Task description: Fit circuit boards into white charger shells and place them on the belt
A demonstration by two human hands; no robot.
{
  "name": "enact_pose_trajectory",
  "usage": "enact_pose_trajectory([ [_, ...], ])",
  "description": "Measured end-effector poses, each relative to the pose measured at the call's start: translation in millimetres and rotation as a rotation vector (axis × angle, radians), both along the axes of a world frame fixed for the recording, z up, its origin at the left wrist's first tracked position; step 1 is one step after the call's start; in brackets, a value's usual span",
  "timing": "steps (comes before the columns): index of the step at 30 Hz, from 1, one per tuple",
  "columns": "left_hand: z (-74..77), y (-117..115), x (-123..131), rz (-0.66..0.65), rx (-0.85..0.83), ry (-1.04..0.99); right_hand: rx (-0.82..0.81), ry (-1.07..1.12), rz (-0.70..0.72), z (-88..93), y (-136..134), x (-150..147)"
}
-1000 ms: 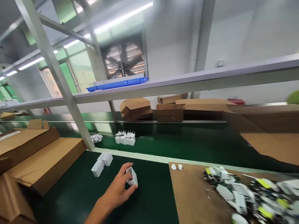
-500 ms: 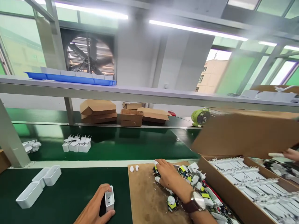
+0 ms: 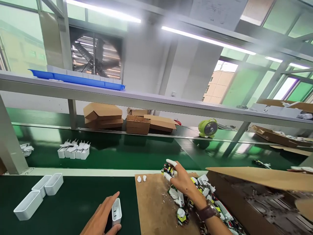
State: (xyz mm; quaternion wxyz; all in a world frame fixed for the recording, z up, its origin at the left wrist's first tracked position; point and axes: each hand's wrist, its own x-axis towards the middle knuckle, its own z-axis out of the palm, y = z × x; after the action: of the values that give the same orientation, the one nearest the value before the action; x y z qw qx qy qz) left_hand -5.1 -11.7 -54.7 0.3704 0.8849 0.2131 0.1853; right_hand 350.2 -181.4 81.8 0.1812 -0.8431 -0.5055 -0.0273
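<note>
My left hand (image 3: 104,213) rests on the green mat beside a white plastic charger housing (image 3: 116,210) with two slots in its floor. Its index finger is stretched out and the thumb lies by the near end of the housing; the grasp looks loose. With white covers on the thumb and a finger, my right hand (image 3: 182,179) pinches a small circuit board (image 3: 167,169) with yellow parts. Beneath that hand a pile of circuit boards (image 3: 204,191) with white pieces spreads over a brown cardboard sheet (image 3: 154,205). One board (image 3: 181,217) lies near the wrist.
Three white housings (image 3: 28,205) stand at left. Two small white bits (image 3: 139,179) lie on the cardboard. A carton (image 3: 234,199) with a raised flap borders the right. Behind runs a green belt (image 3: 137,153) with filled white housings (image 3: 74,151), below a shelf (image 3: 151,99).
My right hand has lifted a circuit board from the pile. My left index finger has straightened off the housing. At right, the carton's flap has come down and its rows of white pieces no longer show.
</note>
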Motion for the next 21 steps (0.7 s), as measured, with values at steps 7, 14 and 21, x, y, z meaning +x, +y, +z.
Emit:
enact_pose_trajectory([
  [7,-5.0,-0.7,2.4,0.034,-0.003,-0.021,-0.118,0.1,0.218,-4.0,-4.7,-34.2],
  [14,-6.9,8.8,3.7,0.014,-0.094,-0.031,-0.271,-0.051,0.21,-19.2,-1.9,-56.3],
  [21,36.1,40.3,-4.2,0.351,0.175,-0.274,-0.17,0.002,0.285,-27.7,-15.4,-28.5],
])
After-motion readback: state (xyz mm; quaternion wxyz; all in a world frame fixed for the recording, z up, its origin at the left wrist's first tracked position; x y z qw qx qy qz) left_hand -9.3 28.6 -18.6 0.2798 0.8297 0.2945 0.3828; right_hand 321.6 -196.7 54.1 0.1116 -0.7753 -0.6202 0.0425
